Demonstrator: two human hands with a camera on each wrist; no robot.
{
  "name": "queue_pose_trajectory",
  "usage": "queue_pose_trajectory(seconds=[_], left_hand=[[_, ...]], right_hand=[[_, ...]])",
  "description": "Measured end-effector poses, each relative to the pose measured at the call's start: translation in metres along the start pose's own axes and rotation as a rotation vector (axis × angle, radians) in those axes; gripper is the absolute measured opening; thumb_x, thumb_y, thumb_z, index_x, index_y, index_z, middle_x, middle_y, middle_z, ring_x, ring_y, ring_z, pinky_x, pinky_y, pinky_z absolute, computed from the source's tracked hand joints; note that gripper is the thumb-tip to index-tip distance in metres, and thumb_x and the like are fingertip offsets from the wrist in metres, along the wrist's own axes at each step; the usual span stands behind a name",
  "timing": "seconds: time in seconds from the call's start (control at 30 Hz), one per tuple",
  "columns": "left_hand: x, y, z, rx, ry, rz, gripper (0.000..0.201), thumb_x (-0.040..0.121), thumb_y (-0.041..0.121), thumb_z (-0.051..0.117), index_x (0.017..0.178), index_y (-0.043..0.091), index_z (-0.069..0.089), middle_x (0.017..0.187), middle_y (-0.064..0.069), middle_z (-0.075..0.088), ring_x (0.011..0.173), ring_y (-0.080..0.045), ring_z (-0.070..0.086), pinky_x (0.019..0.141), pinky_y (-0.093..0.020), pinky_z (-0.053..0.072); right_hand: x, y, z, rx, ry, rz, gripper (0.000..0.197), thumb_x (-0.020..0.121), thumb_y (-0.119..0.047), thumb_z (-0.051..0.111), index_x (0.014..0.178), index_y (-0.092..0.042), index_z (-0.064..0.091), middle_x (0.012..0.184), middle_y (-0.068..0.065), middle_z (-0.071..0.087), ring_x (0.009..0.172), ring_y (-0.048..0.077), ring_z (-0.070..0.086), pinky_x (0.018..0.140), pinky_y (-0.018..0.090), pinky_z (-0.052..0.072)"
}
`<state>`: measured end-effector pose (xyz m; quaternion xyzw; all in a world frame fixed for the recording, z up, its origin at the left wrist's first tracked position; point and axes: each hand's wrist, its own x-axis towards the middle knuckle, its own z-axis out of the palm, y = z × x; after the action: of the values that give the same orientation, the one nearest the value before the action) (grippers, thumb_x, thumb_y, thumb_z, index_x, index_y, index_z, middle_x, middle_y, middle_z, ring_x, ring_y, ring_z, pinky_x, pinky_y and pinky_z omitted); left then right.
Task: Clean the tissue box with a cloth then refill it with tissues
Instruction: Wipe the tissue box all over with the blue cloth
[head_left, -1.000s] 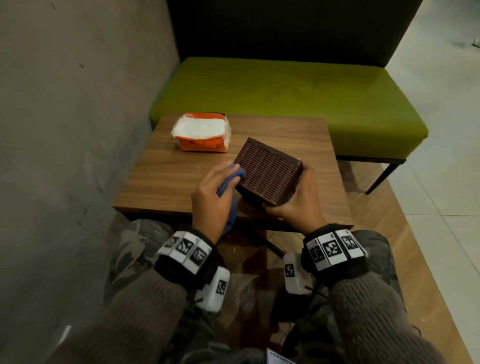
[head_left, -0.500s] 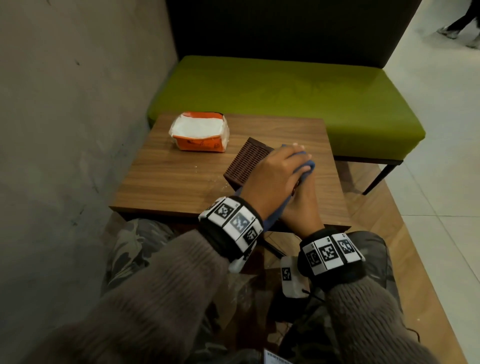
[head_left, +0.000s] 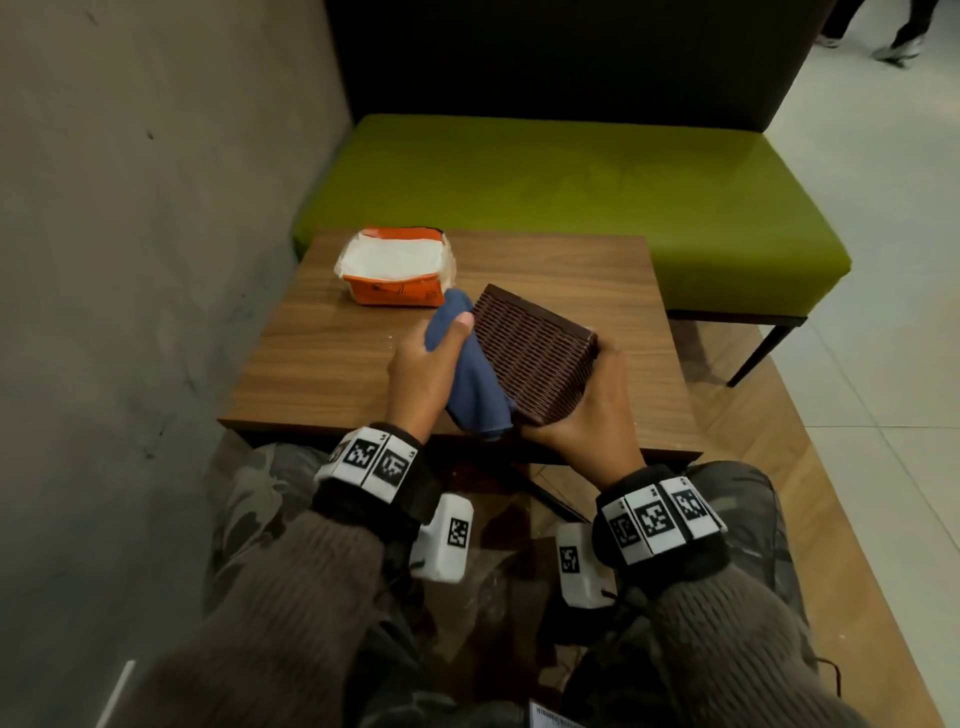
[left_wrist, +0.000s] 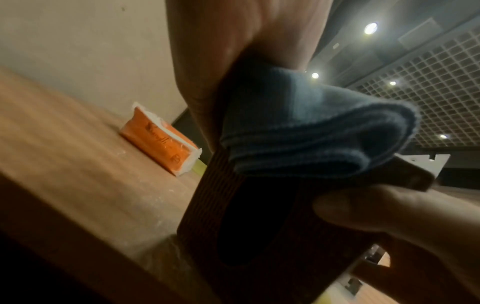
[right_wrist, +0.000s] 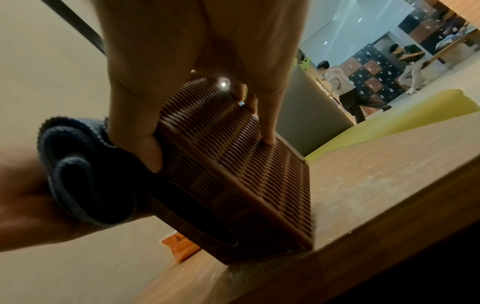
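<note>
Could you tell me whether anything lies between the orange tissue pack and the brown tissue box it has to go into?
Only the blue cloth, which the left hand holds against the tissue box, on the side facing the tissue pack. The right hand holds the box tilted.

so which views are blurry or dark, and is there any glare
Head view: dim but fairly sharp, the tissue box weave readable. Left wrist view: soft all over, box face nearly black, ceiling lamps flare. Right wrist view: one glare spot by the fingers, the blue cloth in deep shadow.
</note>
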<state>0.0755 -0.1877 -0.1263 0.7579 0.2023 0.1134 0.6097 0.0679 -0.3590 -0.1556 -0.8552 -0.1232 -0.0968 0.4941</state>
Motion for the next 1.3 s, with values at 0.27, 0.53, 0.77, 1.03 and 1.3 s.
queue_pose_trajectory(seconds=[0.27, 0.53, 0.77, 1.03, 1.3], left_hand=[[-0.03, -0.01, -0.001, 0.018, -0.101, 0.106, 0.045, 0.096, 0.029, 0.047, 0.137, 0.011, 0.041, 0.133, -0.004, 0.052, 0.122, -0.017, 0.049, 0.096, -0.019, 0.04], [-0.022, -0.033, -0.037, 0.099, -0.159, -0.198, 0.021, 0.092, -0.001, 0.041, 0.084, 0.007, 0.059, 0.09, -0.015, 0.059, 0.09, -0.024, 0.054, 0.075, -0.031, 0.042], [-0.041, 0.033, -0.039, -0.396, -0.511, -0.425, 0.083, 0.083, 0.069, 0.029, 0.124, 0.001, 0.054, 0.114, -0.029, 0.06, 0.106, -0.039, 0.057, 0.097, -0.042, 0.045], [-0.006, 0.022, -0.067, -0.11, -0.525, -0.382, 0.1, 0.053, 0.091, 0.043, 0.12, 0.018, 0.058, 0.119, -0.017, 0.064, 0.106, -0.03, 0.064, 0.103, -0.043, 0.042], [-0.017, 0.007, -0.065, -0.303, -0.742, -0.504, 0.066, 0.073, 0.054, 0.064, 0.12, 0.009, 0.058, 0.101, -0.012, 0.072, 0.084, -0.019, 0.071, 0.066, -0.023, 0.055]], right_hand=[[0.001, 0.009, -0.008, 0.313, 0.038, 0.214, 0.101, 0.048, -0.034, 0.091, 0.128, -0.02, 0.031, 0.122, -0.003, 0.048, 0.113, 0.004, 0.051, 0.102, 0.044, 0.044], [-0.001, 0.006, -0.04, 0.538, 0.129, 0.139, 0.091, 0.062, -0.01, 0.085, 0.126, -0.033, 0.025, 0.133, 0.0, 0.043, 0.122, 0.009, 0.046, 0.083, 0.008, 0.047], [-0.003, -0.009, -0.011, 0.237, 0.171, -0.17, 0.098, 0.054, -0.016, 0.089, 0.132, -0.003, 0.031, 0.13, -0.01, 0.036, 0.123, -0.002, 0.04, 0.101, 0.038, 0.046], [0.0, -0.007, -0.018, 0.0, -0.003, -0.572, 0.087, 0.064, -0.026, 0.088, 0.13, -0.007, 0.034, 0.139, 0.025, 0.037, 0.137, 0.047, 0.028, 0.116, 0.054, 0.02], [-0.001, 0.005, -0.022, -0.148, -0.182, -0.687, 0.083, 0.072, -0.025, 0.084, 0.136, -0.014, 0.031, 0.15, 0.018, 0.023, 0.144, 0.04, 0.017, 0.118, 0.051, 0.02]])
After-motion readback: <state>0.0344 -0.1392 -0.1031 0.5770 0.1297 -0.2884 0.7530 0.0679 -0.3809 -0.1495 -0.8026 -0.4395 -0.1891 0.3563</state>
